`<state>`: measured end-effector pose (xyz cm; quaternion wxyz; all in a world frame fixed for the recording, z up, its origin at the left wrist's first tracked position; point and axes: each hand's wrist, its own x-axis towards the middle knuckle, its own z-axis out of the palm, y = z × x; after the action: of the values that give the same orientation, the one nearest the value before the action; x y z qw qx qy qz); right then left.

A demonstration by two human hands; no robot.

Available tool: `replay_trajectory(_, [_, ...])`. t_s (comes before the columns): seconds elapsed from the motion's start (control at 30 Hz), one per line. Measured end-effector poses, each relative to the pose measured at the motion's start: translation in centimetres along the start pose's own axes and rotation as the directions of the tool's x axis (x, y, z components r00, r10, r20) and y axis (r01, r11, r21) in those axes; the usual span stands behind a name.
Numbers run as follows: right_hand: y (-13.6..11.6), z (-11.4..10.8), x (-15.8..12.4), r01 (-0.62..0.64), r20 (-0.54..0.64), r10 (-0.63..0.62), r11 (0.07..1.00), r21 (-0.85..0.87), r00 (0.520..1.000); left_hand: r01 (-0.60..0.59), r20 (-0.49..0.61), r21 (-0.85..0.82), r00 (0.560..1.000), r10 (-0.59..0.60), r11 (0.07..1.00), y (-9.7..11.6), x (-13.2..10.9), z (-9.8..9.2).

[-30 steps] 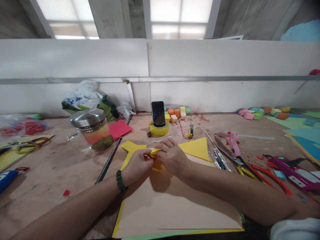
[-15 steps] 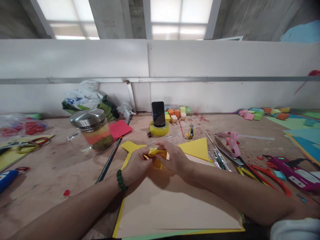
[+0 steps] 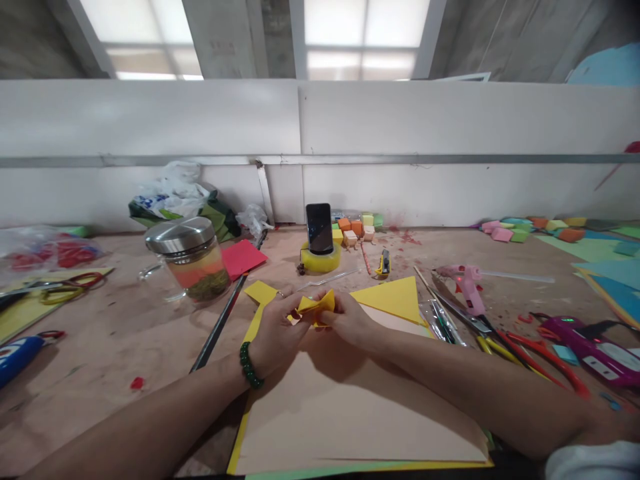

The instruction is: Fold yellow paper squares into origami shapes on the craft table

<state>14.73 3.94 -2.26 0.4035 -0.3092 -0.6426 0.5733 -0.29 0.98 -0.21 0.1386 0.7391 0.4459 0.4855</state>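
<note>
A small folded piece of yellow paper (image 3: 320,305) is held up between both hands, over the stack of coloured sheets. My left hand (image 3: 281,328), with a green bead bracelet at its wrist, pinches the paper's left side. On the right side my right hand (image 3: 353,321) grips it, thumb towards me and fingers behind. Fingers partly cover the paper, so its full shape is hidden. Beneath lie a large pale pink sheet (image 3: 360,413) and, past the hands, yellow paper pieces (image 3: 393,298) with pointed corners.
A phone (image 3: 319,228) leans upright on a tape roll (image 3: 321,261). Left stands a glass tea mug (image 3: 187,260) beside red paper (image 3: 243,259). Paper cubes (image 3: 350,230) sit behind. Right are a box cutter (image 3: 383,263), pink glue gun (image 3: 467,288), red-handled pliers (image 3: 545,363) and a purple device (image 3: 590,347).
The folded yellow paper has turned, and its upper edge now stands up in a point. My right hand's fingers have curled in closer around it.
</note>
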Motion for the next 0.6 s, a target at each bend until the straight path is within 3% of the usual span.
replay_trajectory(0.17, [-0.1, -0.7, -0.2, 0.179, -0.086, -0.23, 0.901, -0.395, 0.969, 0.077, 0.021, -0.068, 0.997, -0.076, 0.995, -0.8, 0.3, -0.1])
replay_trajectory(0.23, [-0.3, -0.9, -0.3, 0.205, -0.102, -0.283, 0.861, -0.466, 0.954, 0.115, 0.043, -0.135, 0.993, -0.11, 0.984, -1.4, 0.4, -0.1])
replay_trajectory(0.4, [-0.4, -1.0, -0.3, 0.236, -0.129, -0.339, 0.838, -0.492, 0.932, 0.197, 0.082, -0.231, 0.98, -0.182, 0.953, -2.4, 0.3, 0.1])
replay_trajectory(0.6, [-0.9, -0.7, -0.5, 0.299, -0.106, -0.375, 0.854, -0.425, 0.921, 0.186, 0.136, -0.212, 0.978, -0.159, 0.96, -1.1, -0.2, 0.4])
